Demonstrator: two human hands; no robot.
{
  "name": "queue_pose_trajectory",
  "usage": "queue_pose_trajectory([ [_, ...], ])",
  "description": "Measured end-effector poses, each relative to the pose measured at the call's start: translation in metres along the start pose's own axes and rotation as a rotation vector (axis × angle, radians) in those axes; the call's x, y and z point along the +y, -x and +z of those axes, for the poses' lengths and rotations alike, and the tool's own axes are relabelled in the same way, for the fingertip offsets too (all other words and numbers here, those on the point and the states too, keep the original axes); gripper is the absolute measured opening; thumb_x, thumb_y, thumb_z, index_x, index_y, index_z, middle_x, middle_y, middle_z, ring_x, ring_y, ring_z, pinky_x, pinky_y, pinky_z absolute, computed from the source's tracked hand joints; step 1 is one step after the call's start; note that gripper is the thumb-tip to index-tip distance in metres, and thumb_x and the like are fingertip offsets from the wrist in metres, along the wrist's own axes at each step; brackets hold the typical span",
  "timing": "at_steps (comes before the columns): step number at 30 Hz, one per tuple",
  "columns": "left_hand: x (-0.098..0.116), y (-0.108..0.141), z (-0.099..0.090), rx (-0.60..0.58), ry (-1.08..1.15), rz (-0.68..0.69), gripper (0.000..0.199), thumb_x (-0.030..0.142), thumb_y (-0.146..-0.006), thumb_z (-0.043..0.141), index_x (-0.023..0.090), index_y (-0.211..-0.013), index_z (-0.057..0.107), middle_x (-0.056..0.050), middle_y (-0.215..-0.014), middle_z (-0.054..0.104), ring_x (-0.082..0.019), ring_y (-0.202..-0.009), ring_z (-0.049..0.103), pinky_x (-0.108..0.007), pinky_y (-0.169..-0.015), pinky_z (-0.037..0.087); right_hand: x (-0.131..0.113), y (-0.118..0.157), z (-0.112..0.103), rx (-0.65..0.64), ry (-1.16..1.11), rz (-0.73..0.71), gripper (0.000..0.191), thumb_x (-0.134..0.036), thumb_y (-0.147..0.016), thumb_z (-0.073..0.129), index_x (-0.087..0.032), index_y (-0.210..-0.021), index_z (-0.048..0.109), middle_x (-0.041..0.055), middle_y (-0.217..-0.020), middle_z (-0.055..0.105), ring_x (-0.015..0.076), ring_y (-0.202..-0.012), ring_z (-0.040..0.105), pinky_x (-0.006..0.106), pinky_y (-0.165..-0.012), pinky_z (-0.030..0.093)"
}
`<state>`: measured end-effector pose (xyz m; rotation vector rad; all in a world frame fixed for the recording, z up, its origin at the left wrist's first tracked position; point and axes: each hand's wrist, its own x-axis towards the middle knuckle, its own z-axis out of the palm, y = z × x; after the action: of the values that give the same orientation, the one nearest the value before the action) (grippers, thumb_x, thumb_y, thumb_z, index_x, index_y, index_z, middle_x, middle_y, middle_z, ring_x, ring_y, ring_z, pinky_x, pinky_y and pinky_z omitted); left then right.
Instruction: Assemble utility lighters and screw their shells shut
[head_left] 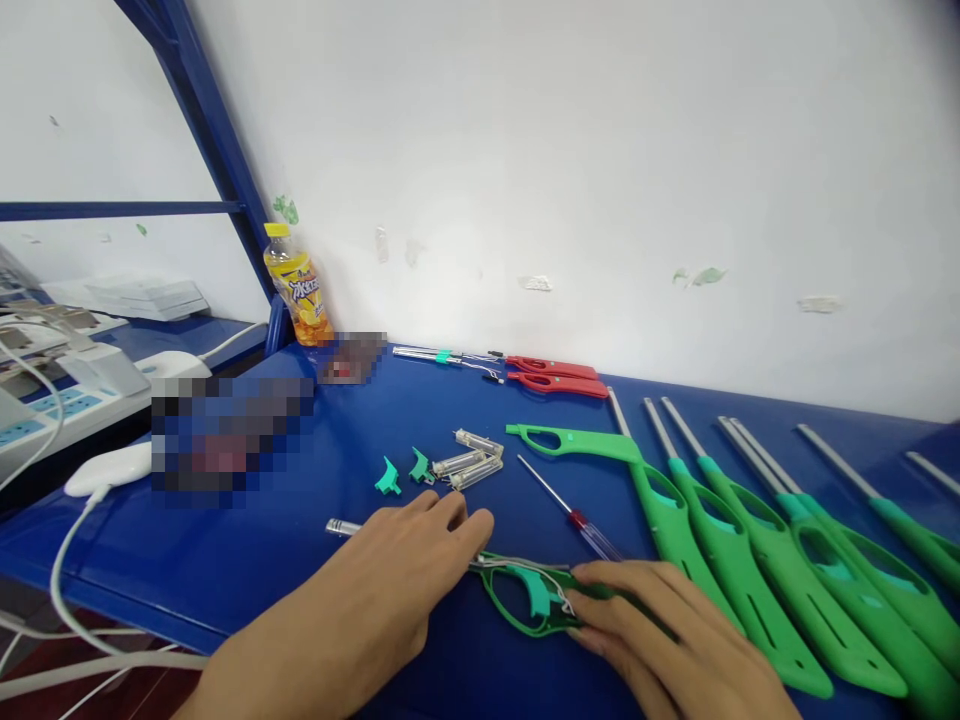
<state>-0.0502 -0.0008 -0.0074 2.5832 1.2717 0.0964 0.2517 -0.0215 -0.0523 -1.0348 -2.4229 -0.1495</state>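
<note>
An opened green lighter shell lies at the front of the blue table, with a teal trigger and thin wires inside it. My left hand is closed round the metal tube, whose tip sticks out to the left; its fingertips are by the shell's front end. My right hand grips the handle end of the shell, fingers closed on it. Beyond my hands lie two loose teal triggers, several clear cylinders and a screwdriver with a red and clear handle.
Several green lighters fill the right side. Red shells and metal tubes lie near the wall. A drink bottle stands at the back left. A white power strip and cables sit at the left edge.
</note>
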Motion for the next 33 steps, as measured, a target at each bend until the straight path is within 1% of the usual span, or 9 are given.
queue_pose_trajectory([
  [4,0.001,0.001,-0.006,0.003,0.062,0.046,0.080,-0.017,-0.075,0.040,0.032,-0.138,0.046,-0.001,-0.142,0.057,-0.023,-0.138,0.051,-0.043,-0.122,0.034,0.000,-0.002,-0.002,0.003,-0.001,-0.007,0.026,-0.020,-0.109,0.050,-0.029,-0.118,0.073,0.0019,-0.117,0.079,0.0190,-0.104,0.078,0.028,-0.085,0.067],
  [8,-0.005,-0.006,-0.005,0.028,0.090,0.054,0.052,-0.013,-0.084,0.042,0.028,-0.113,0.056,0.000,-0.120,0.063,-0.023,-0.113,0.060,-0.041,-0.109,0.043,-0.001,-0.001,-0.002,0.007,-0.003,0.010,0.025,-0.022,-0.110,0.051,-0.029,-0.119,0.073,0.0020,-0.117,0.079,0.0191,-0.105,0.078,0.028,-0.086,0.067],
  [11,-0.014,-0.014,0.005,0.058,0.096,0.076,0.044,-0.010,-0.087,0.045,0.028,-0.105,0.060,0.000,-0.113,0.065,-0.023,-0.108,0.060,-0.038,-0.105,0.046,-0.002,-0.001,-0.002,0.001,-0.006,0.018,0.025,-0.023,-0.110,0.051,-0.029,-0.118,0.073,0.0021,-0.119,0.078,0.0192,-0.107,0.077,0.028,-0.086,0.067],
  [14,-0.016,-0.015,0.010,0.080,0.075,0.083,0.046,-0.009,-0.086,0.046,0.028,-0.105,0.064,0.000,-0.114,0.066,-0.025,-0.112,0.058,-0.043,-0.112,0.041,-0.001,0.000,-0.001,0.005,0.006,0.011,0.026,-0.024,-0.111,0.049,-0.029,-0.120,0.073,0.0019,-0.118,0.078,0.0188,-0.106,0.077,0.028,-0.087,0.067],
  [18,-0.007,-0.003,0.005,0.067,0.056,0.029,0.053,-0.010,-0.082,0.049,0.030,-0.111,0.068,0.000,-0.120,0.064,-0.024,-0.117,0.058,-0.047,-0.117,0.040,0.000,0.002,-0.001,0.031,0.018,-0.014,0.028,-0.027,-0.113,0.046,-0.030,-0.121,0.073,0.0011,-0.119,0.078,0.0190,-0.106,0.077,0.029,-0.087,0.067],
  [22,-0.007,0.012,0.007,0.120,-0.032,-0.018,0.081,-0.011,-0.078,0.049,0.042,-0.138,0.063,0.001,-0.138,0.063,-0.028,-0.132,0.058,-0.055,-0.124,0.037,0.000,0.002,-0.001,0.020,0.011,-0.020,0.028,-0.025,-0.112,0.047,-0.030,-0.123,0.072,0.0009,-0.119,0.079,0.0189,-0.106,0.077,0.029,-0.088,0.067],
  [24,-0.012,0.016,0.013,0.154,-0.054,-0.010,0.085,-0.008,-0.078,0.053,0.044,-0.145,0.060,0.000,-0.145,0.062,-0.031,-0.138,0.056,-0.057,-0.124,0.039,0.000,0.002,-0.001,0.020,0.012,-0.009,0.029,-0.025,-0.112,0.046,-0.029,-0.122,0.072,0.0022,-0.119,0.078,0.0195,-0.106,0.077,0.029,-0.088,0.067],
  [28,-0.015,0.023,0.015,0.236,-0.027,-0.016,0.074,-0.001,-0.081,0.056,0.042,-0.141,0.065,-0.002,-0.146,0.063,-0.031,-0.136,0.059,-0.050,-0.117,0.050,-0.001,0.003,-0.002,0.013,0.006,0.007,0.029,-0.026,-0.113,0.044,-0.030,-0.122,0.072,0.0023,-0.120,0.078,0.0197,-0.105,0.077,0.029,-0.086,0.068],
  [33,-0.003,0.030,0.002,0.244,-0.021,-0.003,0.086,-0.007,-0.078,0.049,0.042,-0.149,0.056,-0.001,-0.151,0.056,-0.025,-0.138,0.055,-0.043,-0.118,0.047,-0.001,0.002,-0.003,0.010,-0.014,0.010,0.030,-0.026,-0.113,0.043,-0.030,-0.123,0.071,0.0024,-0.121,0.078,0.0198,-0.106,0.077,0.029,-0.087,0.067],
])
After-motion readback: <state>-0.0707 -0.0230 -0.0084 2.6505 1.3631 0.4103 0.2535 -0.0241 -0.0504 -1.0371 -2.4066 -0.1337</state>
